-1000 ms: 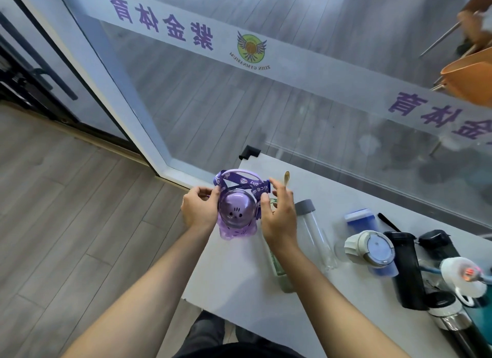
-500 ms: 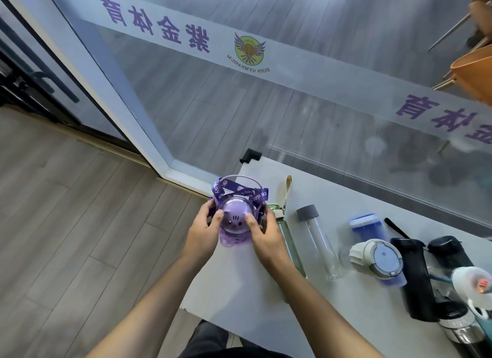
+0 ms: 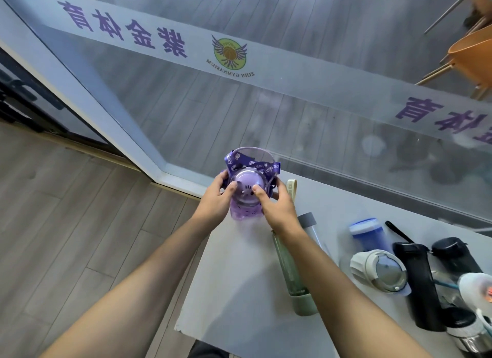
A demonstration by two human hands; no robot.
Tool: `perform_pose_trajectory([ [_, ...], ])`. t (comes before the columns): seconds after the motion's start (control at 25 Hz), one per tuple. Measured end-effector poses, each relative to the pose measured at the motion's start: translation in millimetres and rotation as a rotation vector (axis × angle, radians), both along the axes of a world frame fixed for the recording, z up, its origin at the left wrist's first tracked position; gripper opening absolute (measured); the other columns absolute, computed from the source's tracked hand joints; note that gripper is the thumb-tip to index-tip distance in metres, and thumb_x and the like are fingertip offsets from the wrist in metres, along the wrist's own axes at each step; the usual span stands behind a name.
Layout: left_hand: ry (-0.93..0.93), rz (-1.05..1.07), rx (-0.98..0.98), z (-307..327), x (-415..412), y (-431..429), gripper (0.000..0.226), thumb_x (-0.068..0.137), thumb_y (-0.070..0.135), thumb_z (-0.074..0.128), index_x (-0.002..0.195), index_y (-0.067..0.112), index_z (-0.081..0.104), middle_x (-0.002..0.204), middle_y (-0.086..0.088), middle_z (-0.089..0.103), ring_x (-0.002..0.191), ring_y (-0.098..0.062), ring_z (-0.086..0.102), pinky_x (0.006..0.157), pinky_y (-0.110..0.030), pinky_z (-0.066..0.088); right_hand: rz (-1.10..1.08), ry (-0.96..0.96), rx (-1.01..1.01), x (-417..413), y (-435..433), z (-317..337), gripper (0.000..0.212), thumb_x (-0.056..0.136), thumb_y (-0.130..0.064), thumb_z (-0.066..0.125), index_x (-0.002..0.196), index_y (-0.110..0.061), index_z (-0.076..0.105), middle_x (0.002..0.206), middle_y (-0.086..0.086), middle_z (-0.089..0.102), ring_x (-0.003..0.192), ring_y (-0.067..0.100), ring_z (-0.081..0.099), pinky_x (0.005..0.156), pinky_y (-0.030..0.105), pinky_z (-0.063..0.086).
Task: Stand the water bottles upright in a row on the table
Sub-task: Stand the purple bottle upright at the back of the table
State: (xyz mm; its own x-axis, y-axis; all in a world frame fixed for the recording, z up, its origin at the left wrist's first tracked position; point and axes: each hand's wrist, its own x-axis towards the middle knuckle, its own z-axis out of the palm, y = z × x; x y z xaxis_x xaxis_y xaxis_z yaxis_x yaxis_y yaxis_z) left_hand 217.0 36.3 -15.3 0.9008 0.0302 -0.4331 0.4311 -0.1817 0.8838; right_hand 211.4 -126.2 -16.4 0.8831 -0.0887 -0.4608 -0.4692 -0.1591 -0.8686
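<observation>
A purple bottle (image 3: 245, 197) with a domed lid and a printed purple strap stands upright at the far left end of the white table (image 3: 239, 291). My left hand (image 3: 215, 200) grips its left side and my right hand (image 3: 275, 205) its right side, both thumbs resting on the lid. To the right, a green glass bottle (image 3: 291, 272) and a clear bottle with a grey cap (image 3: 310, 225) stand partly behind my right forearm. Further right are a blue-lidded bottle (image 3: 368, 233), a white-lidded bottle (image 3: 379, 271) and a tall black bottle (image 3: 418, 283).
More bottles crowd the table's right end: a black-capped one (image 3: 452, 253), a white lid (image 3: 476, 288) and a steel bottle (image 3: 468, 336). A glass wall with a frosted band runs along the table's far edge. An orange chair (image 3: 474, 56) stands behind it. Wooden floor lies left of the table.
Both hands have slid from the bottle's flanks up toward its lid, with thumbs now on the dome. The purple bottle stays at the table's left end.
</observation>
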Motion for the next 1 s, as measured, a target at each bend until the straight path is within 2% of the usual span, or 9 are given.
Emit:
perform_pose_trajectory([
  [0.08, -0.004, -0.03, 0.021, 2.9, 13.3, -7.9, 0.041, 0.101, 0.032, 0.05, 0.142, 0.031, 0.044, 0.124, 0.012, 0.06, 0.101, 0.007, 0.059, 0.081, -0.022, 0.047, -0.024, 0.003, -0.007, 11.5, -7.3, -0.1, 0.054, 0.094, -0.034, 0.069, 0.143, -0.027, 0.049, 0.115, -0.017, 0.057, 0.091, -0.012, 0.06, 0.088, 0.022, 0.057],
  [0.24, -0.032, -0.09, 0.018, 6.0, 34.0, -20.2, 0.033, 0.102, 0.031, 0.048, 0.134, 0.04, 0.046, 0.112, 0.025, 0.06, 0.093, 0.016, 0.06, 0.081, -0.016, 0.047, -0.064, 0.0, -0.005, 27.6, -18.9, -5.1, 0.057, 0.09, -0.045, 0.071, 0.141, -0.031, 0.051, 0.13, -0.002, 0.063, 0.107, 0.007, 0.065, 0.092, 0.03, 0.057],
  [0.36, -0.055, -0.09, -0.001, 5.5, 46.4, -24.5, 0.032, 0.102, 0.027, 0.048, 0.132, 0.038, 0.046, 0.113, 0.024, 0.061, 0.093, 0.017, 0.06, 0.085, -0.018, 0.05, -0.088, -0.003, 0.002, 34.6, -21.1, -4.3, 0.055, 0.091, -0.044, 0.07, 0.141, -0.031, 0.051, 0.125, -0.005, 0.066, 0.108, 0.008, 0.066, 0.09, 0.026, 0.056],
  [0.44, -0.05, -0.097, -0.009, 7.1, 50.1, -26.6, 0.033, 0.103, 0.025, 0.047, 0.134, 0.037, 0.045, 0.113, 0.023, 0.06, 0.09, 0.019, 0.06, 0.076, -0.01, 0.05, -0.093, -0.006, 0.007, 38.6, -21.7, -3.5, 0.057, 0.091, -0.043, 0.07, 0.142, -0.031, 0.049, 0.125, -0.007, 0.065, 0.105, 0.002, 0.065, 0.086, 0.02, 0.054],
  [0.6, -0.053, -0.112, -0.002, 7.3, 52.2, -28.2, 0.039, 0.103, 0.025, 0.045, 0.142, 0.029, 0.042, 0.115, 0.022, 0.058, 0.089, 0.024, 0.057, 0.068, -0.003, 0.045, -0.102, 0.009, -0.005, 40.9, -21.7, -8.3, 0.061, 0.089, -0.048, 0.071, 0.143, -0.031, 0.048, 0.127, -0.005, 0.066, 0.108, 0.009, 0.066, 0.091, 0.027, 0.056],
  [0.76, -0.053, -0.126, -0.011, 1.9, 54.7, -24.5, 0.041, 0.103, 0.027, 0.047, 0.144, 0.026, 0.043, 0.123, 0.016, 0.059, 0.098, 0.022, 0.056, 0.077, -0.003, 0.045, -0.09, 0.019, -0.016, 40.7, -21.3, -4.2, 0.06, 0.09, -0.049, 0.069, 0.143, -0.032, 0.047, 0.127, -0.006, 0.064, 0.109, 0.009, 0.064, 0.082, 0.017, 0.05],
  [0.84, -0.068, -0.124, -0.008, -1.4, 53.2, -23.2, 0.042, 0.103, 0.027, 0.047, 0.144, 0.023, 0.043, 0.129, 0.013, 0.057, 0.106, 0.019, 0.055, 0.087, -0.006, 0.044, -0.088, 0.027, -0.033, 39.0, -22.2, -2.6, 0.06, 0.091, -0.05, 0.066, 0.144, -0.033, 0.045, 0.127, -0.005, 0.063, 0.113, 0.012, 0.062, 0.086, 0.02, 0.049],
  [0.92, -0.083, -0.085, 0.006, -4.3, 49.2, -21.7, 0.042, 0.103, 0.027, 0.044, 0.145, 0.021, 0.042, 0.137, 0.011, 0.053, 0.118, 0.009, 0.052, 0.102, -0.016, 0.04, -0.096, 0.042, -0.054, 36.3, -23.7, -2.1, 0.064, 0.092, -0.056, 0.062, 0.148, -0.033, 0.041, 0.129, -0.003, 0.062, 0.116, 0.015, 0.06, 0.094, 0.028, 0.049],
  [1.0, -0.073, -0.037, 0.072, -7.9, 36.5, -18.7, 0.046, 0.104, 0.028, 0.041, 0.148, 0.02, 0.036, 0.145, 0.006, 0.046, 0.131, -0.002, 0.043, 0.11, -0.023, 0.032, -0.097, 0.073, -0.095, 29.8, -26.6, -3.5, 0.067, 0.093, -0.059, 0.057, 0.151, -0.032, 0.036, 0.128, 0.001, 0.061, 0.115, 0.018, 0.06, 0.095, 0.031, 0.046],
])
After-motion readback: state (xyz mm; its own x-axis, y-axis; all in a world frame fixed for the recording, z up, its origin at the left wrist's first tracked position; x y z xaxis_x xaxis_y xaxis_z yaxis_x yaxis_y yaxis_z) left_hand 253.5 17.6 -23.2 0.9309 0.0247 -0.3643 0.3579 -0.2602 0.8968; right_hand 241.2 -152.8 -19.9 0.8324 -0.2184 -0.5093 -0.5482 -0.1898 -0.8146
